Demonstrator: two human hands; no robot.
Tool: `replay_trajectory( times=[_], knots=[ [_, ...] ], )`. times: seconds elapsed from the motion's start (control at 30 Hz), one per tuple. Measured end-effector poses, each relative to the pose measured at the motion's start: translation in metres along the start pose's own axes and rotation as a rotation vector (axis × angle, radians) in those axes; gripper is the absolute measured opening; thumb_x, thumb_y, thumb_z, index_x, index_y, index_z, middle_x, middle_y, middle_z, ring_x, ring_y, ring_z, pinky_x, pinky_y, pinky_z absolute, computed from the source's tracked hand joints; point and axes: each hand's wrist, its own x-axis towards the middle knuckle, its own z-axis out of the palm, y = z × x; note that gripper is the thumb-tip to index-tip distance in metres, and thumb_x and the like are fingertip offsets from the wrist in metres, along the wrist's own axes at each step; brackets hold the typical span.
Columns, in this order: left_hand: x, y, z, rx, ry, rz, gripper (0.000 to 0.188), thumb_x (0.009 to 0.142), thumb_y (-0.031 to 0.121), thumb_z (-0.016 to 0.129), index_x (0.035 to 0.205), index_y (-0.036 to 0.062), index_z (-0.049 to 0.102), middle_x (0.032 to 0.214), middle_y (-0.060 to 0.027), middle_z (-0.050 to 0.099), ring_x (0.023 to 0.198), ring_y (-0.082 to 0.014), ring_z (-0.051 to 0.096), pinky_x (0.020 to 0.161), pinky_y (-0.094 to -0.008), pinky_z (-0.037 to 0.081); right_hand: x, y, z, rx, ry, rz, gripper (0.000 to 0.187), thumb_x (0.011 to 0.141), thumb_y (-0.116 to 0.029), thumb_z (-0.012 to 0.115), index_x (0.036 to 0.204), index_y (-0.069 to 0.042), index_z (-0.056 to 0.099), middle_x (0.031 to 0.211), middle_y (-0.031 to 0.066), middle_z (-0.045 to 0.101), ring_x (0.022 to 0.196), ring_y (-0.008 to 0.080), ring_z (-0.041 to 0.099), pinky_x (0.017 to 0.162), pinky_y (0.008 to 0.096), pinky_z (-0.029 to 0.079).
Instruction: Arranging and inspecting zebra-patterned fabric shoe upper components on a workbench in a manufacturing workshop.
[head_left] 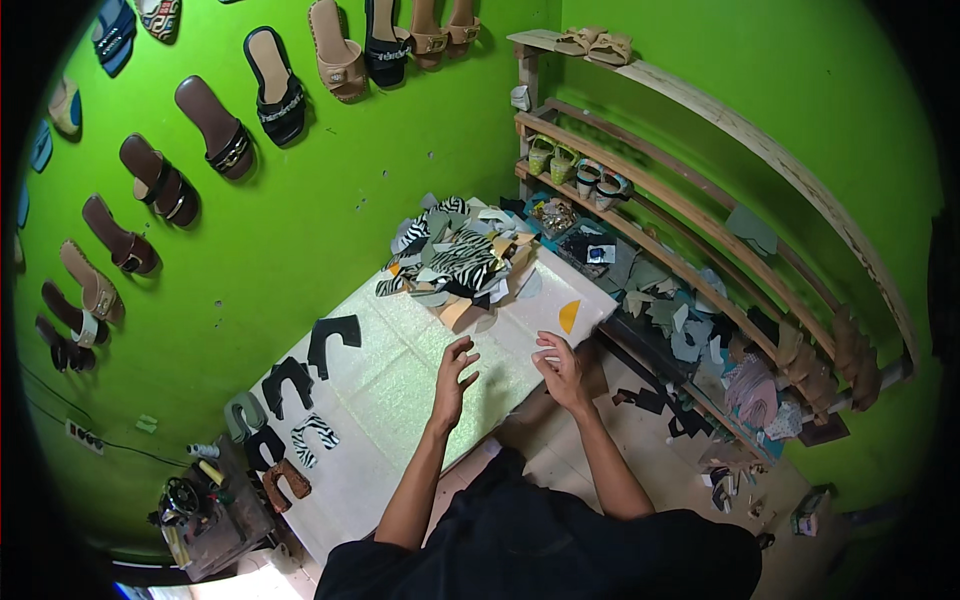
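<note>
Grip slack and holding nothing, the left hand [455,375] and right hand [562,375] hang apart above the table [385,440], fingers half curled, each thumb well clear of the fingertips. Just beyond the right hand, the nearer of the two, a yellow piece [569,316] shaped like a half-moon lies flat by the table's right edge, its long axis pointing away from the person with a slight lean to the right. Ahead of the left hand, scraps [465,255] in zebra print, grey, black and tan heap up at the table's far end.

Pale and glossy, the table runs at a slant across the room, with curved cutouts [320,342] in black, grey, zebra and brown set along its left side. Sandals [280,95] hang in an arc on the green wall [330,250], while a wooden rack [540,40] at right carries more pairs. Below, offcuts [690,418] litter the tiled floor [560,470]; a dark machine [180,497] stands at lower left
</note>
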Motion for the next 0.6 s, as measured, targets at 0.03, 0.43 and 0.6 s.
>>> replay_trajectory(
  times=[0.03, 0.43, 0.6],
  knots=[
    [0.009, -0.002, -0.001, -0.003, 0.004, 0.0, 0.06, 0.095, 0.05, 0.049, 0.142, 0.0137, 0.042, 0.145, -0.0086, 0.043, 0.128, -0.0236, 0.045, 0.104, -0.0482, 0.037, 0.012, 0.0, 0.0, -0.001, -0.005, 0.0, 0.046, 0.093, -0.014, 0.066, 0.135, -0.003, 0.049, 0.123, 0.015, 0.059, 0.099, 0.0196, 0.065, 0.085, 0.0328, 0.054],
    [0.117, 0.026, -0.03, -0.051, 0.133, 0.048, 0.056, 0.097, 0.049, 0.047, 0.14, 0.0133, 0.044, 0.141, -0.0086, 0.046, 0.127, -0.0215, 0.049, 0.104, -0.0498, 0.038, 0.152, 0.009, 0.007, -0.15, -0.143, -0.047, 0.043, 0.093, -0.014, 0.066, 0.132, -0.002, 0.051, 0.12, 0.0142, 0.06, 0.097, 0.021, 0.066, 0.082, 0.0329, 0.055],
    [0.144, 0.026, -0.038, -0.057, 0.223, 0.017, 0.054, 0.098, 0.047, 0.047, 0.139, 0.012, 0.044, 0.141, -0.0092, 0.046, 0.126, -0.023, 0.049, 0.103, -0.0502, 0.039, 0.196, 0.019, 0.018, -0.148, -0.222, -0.012, 0.042, 0.092, -0.012, 0.066, 0.13, -0.003, 0.052, 0.12, 0.0144, 0.061, 0.098, 0.0223, 0.066, 0.083, 0.0328, 0.055]
  ],
)
